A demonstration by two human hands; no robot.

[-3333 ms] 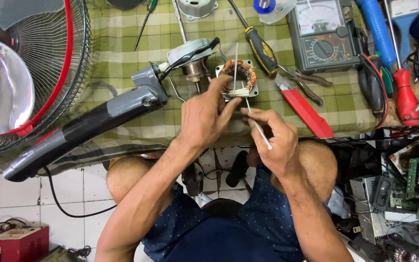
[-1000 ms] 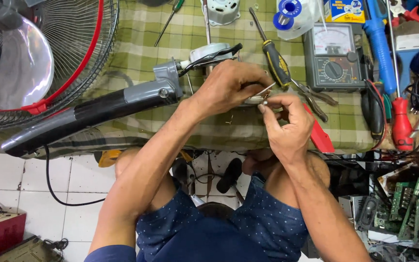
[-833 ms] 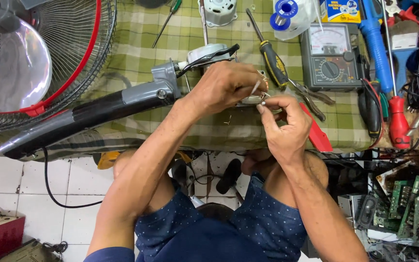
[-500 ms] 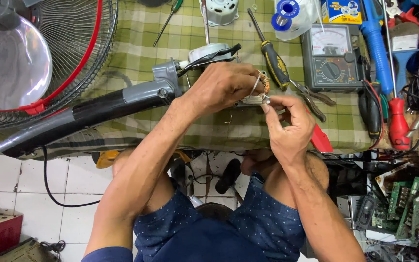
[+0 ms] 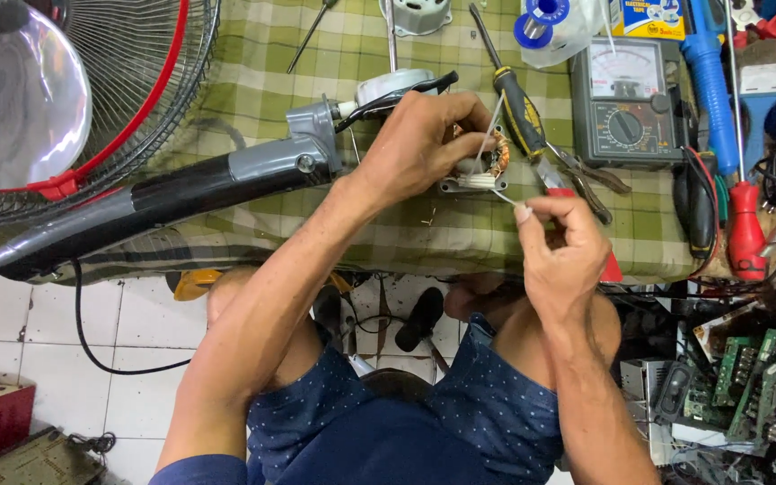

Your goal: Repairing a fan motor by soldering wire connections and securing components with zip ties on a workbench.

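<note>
- Now the left hand (image 5: 424,139) is closed over a small motor stator (image 5: 482,171), pressing it to the green checked cloth (image 5: 253,81) near the table's front edge; copper windings show between the fingers.
- Just to its right, the right hand (image 5: 563,251) has thumb and forefinger pinched narrowly on a thin white wire (image 5: 500,193) that runs back to the stator; its other fingers are curled in.
- Beside the stator, touching or nearly so, lies a screwdriver (image 5: 518,112) with a black and yellow handle; pliers (image 5: 590,180) with red grips lie partly under the right hand.
- Left of the left hand a grey and black fan neck (image 5: 172,202) stretches across the cloth; the fan's wire guard (image 5: 127,99) with a red rim fills the top left corner.
- Farther right sit an analogue multimeter (image 5: 626,103), a blue-handled tool (image 5: 711,90) and a red-handled screwdriver (image 5: 745,229).
- Below the table edge are white floor tiles (image 5: 92,341); green circuit boards (image 5: 752,377) are heaped at lower right.
</note>
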